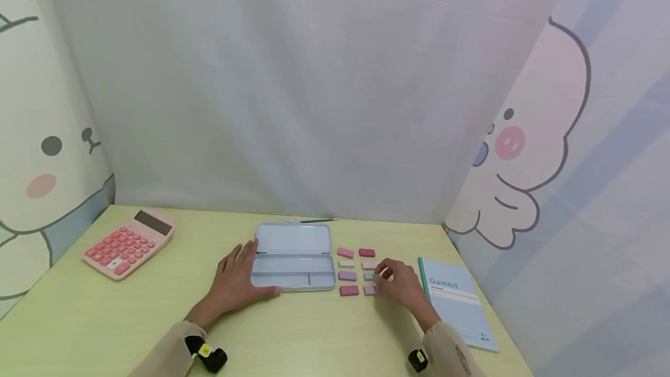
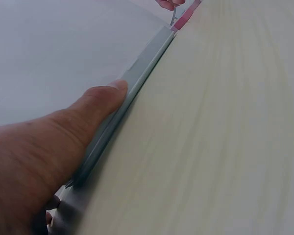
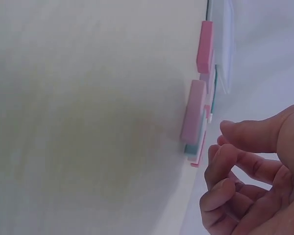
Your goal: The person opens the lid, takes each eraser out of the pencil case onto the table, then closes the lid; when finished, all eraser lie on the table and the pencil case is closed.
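Note:
An open pale blue case (image 1: 293, 281) with a divided tray lies on the table, its lid (image 1: 294, 238) folded back. My left hand (image 1: 238, 275) rests at its left side, fingers spread and thumb along the front edge. Right of the case stand two columns of small coloured blocks. Over the right column is my right hand (image 1: 400, 285), thumb and index tips close together, with nothing visible between them. Nearest it are a teal block (image 1: 369, 276) and a mauve block (image 3: 194, 112). A lilac block (image 1: 348, 276) and a dark pink block (image 1: 349, 290) stand left of these.
A pink calculator (image 1: 128, 243) lies at the left of the table. To the right, beside my right wrist, is a blue notebook (image 1: 458, 304). A thin dark brush-like stick (image 1: 316, 220) lies behind the case, near the curtain (image 1: 282, 103).

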`<state>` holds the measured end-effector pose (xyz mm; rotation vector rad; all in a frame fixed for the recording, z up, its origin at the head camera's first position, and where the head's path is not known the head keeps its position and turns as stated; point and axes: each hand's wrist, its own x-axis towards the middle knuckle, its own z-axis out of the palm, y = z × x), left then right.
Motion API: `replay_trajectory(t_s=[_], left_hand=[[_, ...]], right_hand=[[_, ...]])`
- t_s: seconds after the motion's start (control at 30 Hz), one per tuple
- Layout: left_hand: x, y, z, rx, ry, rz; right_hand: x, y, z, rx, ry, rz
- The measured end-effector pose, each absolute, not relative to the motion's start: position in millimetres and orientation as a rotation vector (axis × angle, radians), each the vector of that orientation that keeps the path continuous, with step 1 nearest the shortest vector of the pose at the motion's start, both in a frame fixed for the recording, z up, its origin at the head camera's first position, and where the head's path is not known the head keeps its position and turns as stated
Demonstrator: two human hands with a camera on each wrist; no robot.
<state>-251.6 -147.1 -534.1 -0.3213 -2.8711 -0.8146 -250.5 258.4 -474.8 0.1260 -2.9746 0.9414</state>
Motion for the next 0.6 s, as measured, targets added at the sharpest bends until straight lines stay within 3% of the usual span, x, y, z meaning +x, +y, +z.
replay_trajectory(t_s=[0.6], left_hand=[[-252.7, -147.7, -535.5, -0.313, -2.843, -0.850]], right_hand=[[-268.1, 236.7, -468.4, 0.219, -2.899, 1.035]])
